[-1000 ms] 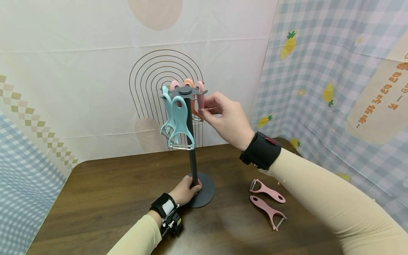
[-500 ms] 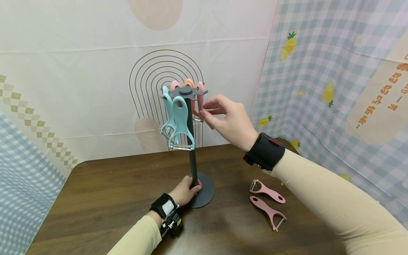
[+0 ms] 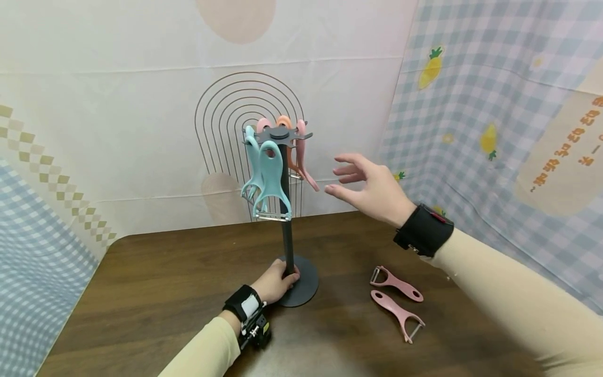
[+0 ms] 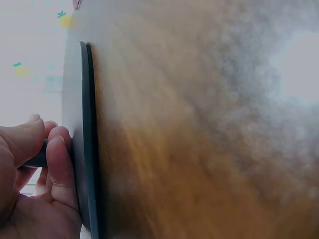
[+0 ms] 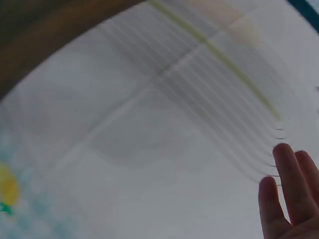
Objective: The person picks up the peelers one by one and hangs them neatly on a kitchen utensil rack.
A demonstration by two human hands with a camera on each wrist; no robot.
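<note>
Right hand [image 3: 372,191]: thumb and fingers apart, slightly bent, nothing between them; right-wrist view agrees, fingers extended. Left hand [image 3: 275,283], at 8 o'clock from it: fingers curled round the foot of the stand [image 3: 288,238], next to the base; left-wrist view agrees.

Risks (judgement):
1. Hanging pink peeler [image 3: 300,149], nearest the right hand, sits edge-on at a hook; seating depth cannot be told. If shallow, a fingertip knock could unseat it.
2. Stand looks top-heavy, its load all high up. A slackened or jerked left hand could make it sway or tip.
3. Orange peeler [image 3: 292,159] lies close behind the pink one; their legs could snag if either swings.
4. Right forearm [image 3: 490,283] slants in near the table pieces; a low sweep could brush them.

Positions (head view, clock centred on right hand): hanging pink peeler at 10 o'clock, apart from the hand, its lower leg near the thumb tip. Front turquoise peeler [image 3: 271,175] and rear turquoise peeler [image 3: 254,162] beyond, about 9. Far pink peeler [image 3: 263,124] at 10. Upper loose pink peeler [image 3: 402,287] and lower loose pink peeler [image 3: 388,305] on the tabletop [image 3: 165,283], between 5 and 6.
</note>
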